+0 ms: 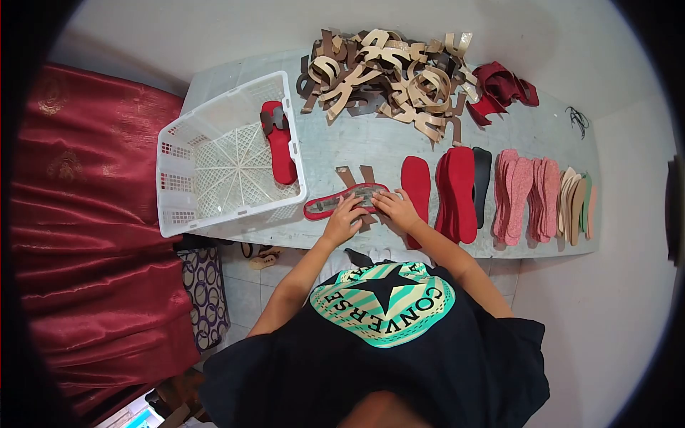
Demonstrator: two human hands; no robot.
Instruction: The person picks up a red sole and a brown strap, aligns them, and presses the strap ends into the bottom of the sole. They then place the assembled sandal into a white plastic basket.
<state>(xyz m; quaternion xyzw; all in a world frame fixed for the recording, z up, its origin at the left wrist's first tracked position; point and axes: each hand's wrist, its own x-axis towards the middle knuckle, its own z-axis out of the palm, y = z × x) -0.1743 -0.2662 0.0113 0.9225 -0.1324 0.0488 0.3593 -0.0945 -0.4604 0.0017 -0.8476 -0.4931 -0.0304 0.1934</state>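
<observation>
Both hands are on a red-edged sole (328, 206) with a grey-patched face upward, which lies on the worktop (325, 150) in front of the person, between the white basket (295, 135) and the row of soles to the right. The left hand (344, 220) sits near its middle, fingers over the edge and onto the grey face. The right hand (397, 208) is at the right end, its fingertips on the same face. The 2 hands are just beside each other but apart; whether either pinches the sole or only presses on it, I cannot tell. Brown strap (346, 175) ends stick out from under the sole on both long sides.

The basket stands on the left of the worktop and holds 1 red sandal (283, 160) with a dark strap, by its right wall. Near the far edge lies a heap of brown and cream straps (399, 78), with a smaller group of dark red straps (496, 89) to its right. Just right of the right hand is a red sole (414, 178), then stacked red soles (458, 192), a dark sole (481, 175), 2 stacks of pink soles (511, 192), and beige and green soles at the end.
</observation>
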